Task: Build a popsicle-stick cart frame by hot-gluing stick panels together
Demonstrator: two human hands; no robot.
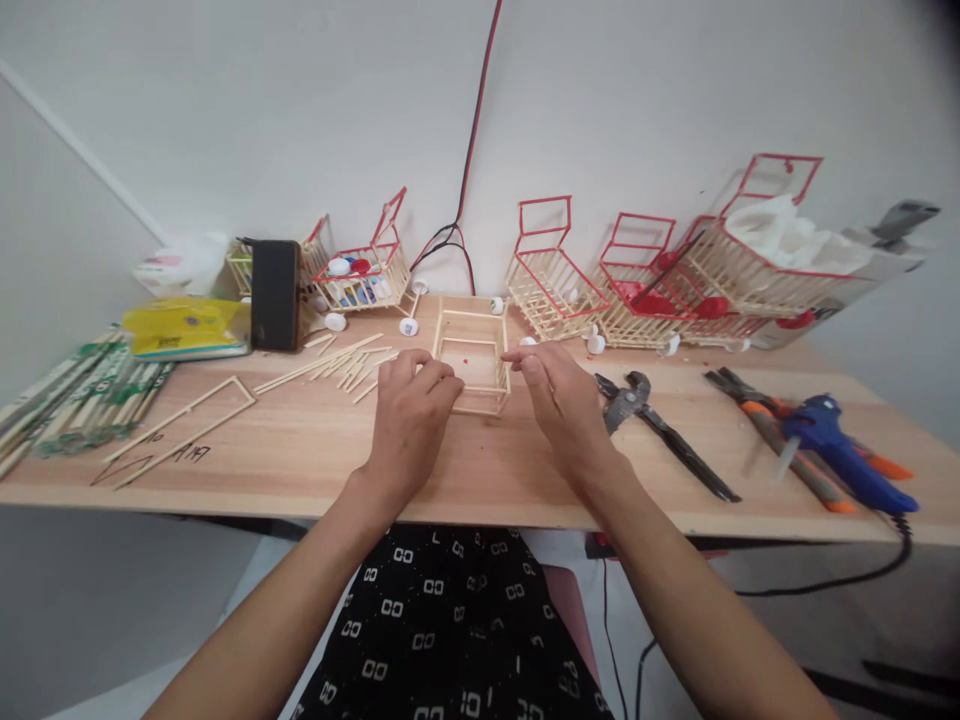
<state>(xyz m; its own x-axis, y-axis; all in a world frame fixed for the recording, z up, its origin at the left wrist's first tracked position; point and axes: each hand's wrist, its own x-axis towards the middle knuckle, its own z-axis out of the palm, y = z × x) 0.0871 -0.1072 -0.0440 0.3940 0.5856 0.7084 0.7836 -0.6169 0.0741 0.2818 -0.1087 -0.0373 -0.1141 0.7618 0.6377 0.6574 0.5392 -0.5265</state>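
A small open frame of thin wooden sticks (472, 410) stands on the wooden table in front of me. My left hand (412, 415) is at its left side, fingers curled and closed, fingertips at the frame's near left edge. On the other side is my right hand (559, 400), its index finger stretched toward the frame's right edge and its thumb apart; its other fingers are partly hidden. Loose cut sticks (352, 365) lie left of the frame. Further left is a flat three-sided stick piece (184, 408).
Several finished miniature stick carts with red trim (559, 290) line the wall. Pincers (667, 440), pliers (780, 440) and a blue glue gun (847, 455) lie right. A dark phone (275, 295), yellow packet (184, 328) and bundled sticks (105, 395) are left.
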